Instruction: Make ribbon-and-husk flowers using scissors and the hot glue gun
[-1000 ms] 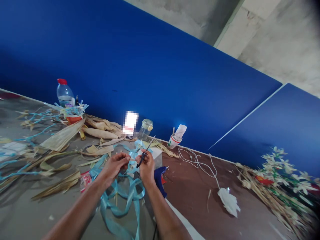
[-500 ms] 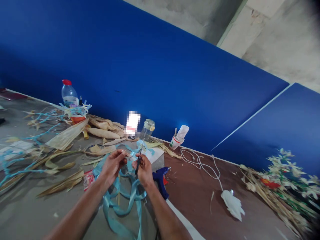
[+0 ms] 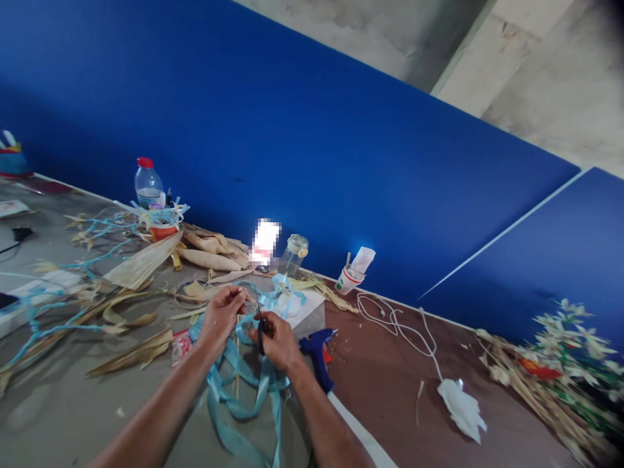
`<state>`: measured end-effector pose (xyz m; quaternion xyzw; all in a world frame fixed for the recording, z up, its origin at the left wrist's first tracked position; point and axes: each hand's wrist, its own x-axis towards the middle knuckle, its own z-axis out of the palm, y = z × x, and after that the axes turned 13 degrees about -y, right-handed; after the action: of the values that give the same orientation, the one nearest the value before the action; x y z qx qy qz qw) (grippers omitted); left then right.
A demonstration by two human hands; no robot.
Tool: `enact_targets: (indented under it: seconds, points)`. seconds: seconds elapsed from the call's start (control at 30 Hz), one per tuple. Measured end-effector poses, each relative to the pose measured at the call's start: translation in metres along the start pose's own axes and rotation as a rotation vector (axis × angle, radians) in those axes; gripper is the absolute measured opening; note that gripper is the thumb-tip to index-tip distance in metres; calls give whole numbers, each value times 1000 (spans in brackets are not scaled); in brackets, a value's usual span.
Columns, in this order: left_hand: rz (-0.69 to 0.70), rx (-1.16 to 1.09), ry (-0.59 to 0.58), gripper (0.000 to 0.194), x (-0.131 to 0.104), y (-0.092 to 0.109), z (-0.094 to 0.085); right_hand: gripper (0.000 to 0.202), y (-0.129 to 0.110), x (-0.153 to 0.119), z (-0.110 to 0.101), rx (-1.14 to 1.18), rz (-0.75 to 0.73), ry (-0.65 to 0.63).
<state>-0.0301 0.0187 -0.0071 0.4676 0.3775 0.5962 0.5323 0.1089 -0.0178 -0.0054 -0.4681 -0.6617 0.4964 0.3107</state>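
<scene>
The scissors (image 3: 260, 331) swing over; a second ago they lean away to the right of the hands, and now their blades stand nearly upright, tipped slightly towards the left fingertips; the right hand (image 3: 277, 339) has its fingers curled round the handles, and how far the blades are parted is too small to see. The left hand (image 3: 225, 315) is bunched, thumb against fingertips, seeming to pinch a small pale piece (image 3: 247, 301); what that piece is does not show clearly; it sits just beside the blades, so it looks within easy reach of a snip, though no cut can be made out.

The blue ribbon (image 3: 240, 411) lies in loops below and between the hands; the glue gun (image 3: 318, 351) rests on the table (image 3: 390, 390) just right of the right hand, seemingly untouched; a red packet (image 3: 181, 346) lies left of the left hand, and dry husks (image 3: 209, 260) stay beyond it; the view shifts leftward, bringing in a black plug (image 3: 21, 233) far to the left of the hands.
</scene>
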Motion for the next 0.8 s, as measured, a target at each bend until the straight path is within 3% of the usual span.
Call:
enact_targets:
  seconds: [0.8]
  points:
    - [34, 68, 12, 30, 2, 11, 2, 26, 8, 1, -1, 25, -28, -58]
